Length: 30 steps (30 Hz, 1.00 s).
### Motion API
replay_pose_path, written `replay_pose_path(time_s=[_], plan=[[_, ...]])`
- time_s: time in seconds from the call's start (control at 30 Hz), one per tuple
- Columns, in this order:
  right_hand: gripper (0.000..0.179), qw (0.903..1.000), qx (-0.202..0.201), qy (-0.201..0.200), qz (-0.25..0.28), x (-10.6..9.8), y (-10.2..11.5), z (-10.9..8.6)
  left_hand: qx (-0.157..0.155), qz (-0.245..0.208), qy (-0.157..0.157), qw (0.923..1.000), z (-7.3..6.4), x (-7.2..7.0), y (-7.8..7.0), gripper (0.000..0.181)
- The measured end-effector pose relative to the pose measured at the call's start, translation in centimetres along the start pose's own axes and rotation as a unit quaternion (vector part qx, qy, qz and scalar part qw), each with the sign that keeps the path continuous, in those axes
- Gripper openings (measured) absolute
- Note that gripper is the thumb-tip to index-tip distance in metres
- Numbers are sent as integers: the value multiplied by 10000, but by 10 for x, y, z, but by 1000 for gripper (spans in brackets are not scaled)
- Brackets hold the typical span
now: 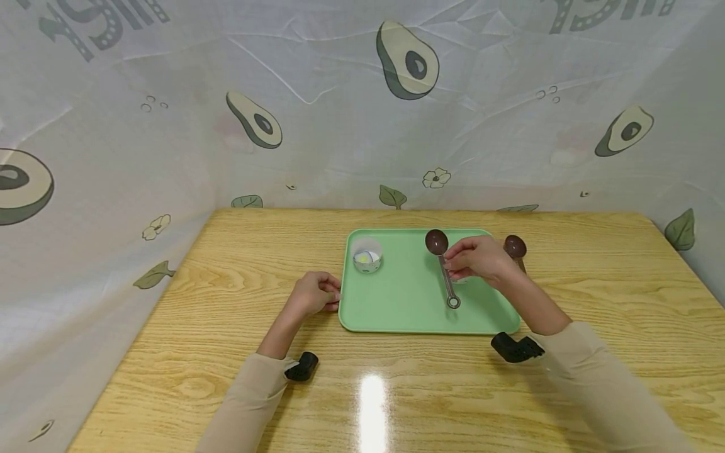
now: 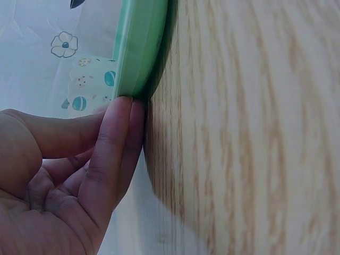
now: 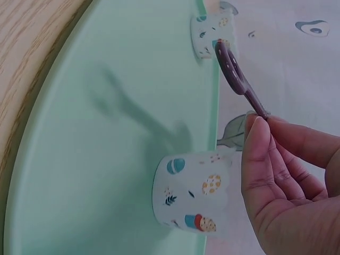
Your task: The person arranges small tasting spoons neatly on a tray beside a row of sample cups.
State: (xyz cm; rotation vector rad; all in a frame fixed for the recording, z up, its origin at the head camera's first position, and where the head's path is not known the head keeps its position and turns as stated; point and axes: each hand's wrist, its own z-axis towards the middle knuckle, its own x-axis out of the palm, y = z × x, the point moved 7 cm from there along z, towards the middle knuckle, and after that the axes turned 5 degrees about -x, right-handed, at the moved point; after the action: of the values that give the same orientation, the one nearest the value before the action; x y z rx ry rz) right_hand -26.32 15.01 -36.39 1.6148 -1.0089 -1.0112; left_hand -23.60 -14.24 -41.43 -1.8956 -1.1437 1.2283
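Brown spoon (image 1: 437, 243) over the tray (image 1: 402, 296) could, we judge, drop if the right hand (image 1: 478, 259) loosens its pinch, the left hand (image 1: 314, 294) touching the tray's rim, fingers extended.

Bright glare on table (image 1: 430, 384); soft spoon (image 1: 449, 284) shadow on tray (image 1: 391, 308).

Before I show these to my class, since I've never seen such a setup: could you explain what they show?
There's no machine, just a person at work. The wide picture comes from a head-worn camera; the close-ups are taken from each wrist. On the wooden table, a green tray carries a patterned cup at its left and a second cup near the right hand. That hand holds a brown spoon by its handle, above the tray. The left hand touches the tray's edge. Another spoon shows to its right.
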Motion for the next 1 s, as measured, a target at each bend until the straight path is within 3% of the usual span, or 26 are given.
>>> replay_pose_path(time_s=[1.0], plan=[[14,9998,-55,-14,-185,38,1,15,32,10,28,10000,1,1,0,14]])
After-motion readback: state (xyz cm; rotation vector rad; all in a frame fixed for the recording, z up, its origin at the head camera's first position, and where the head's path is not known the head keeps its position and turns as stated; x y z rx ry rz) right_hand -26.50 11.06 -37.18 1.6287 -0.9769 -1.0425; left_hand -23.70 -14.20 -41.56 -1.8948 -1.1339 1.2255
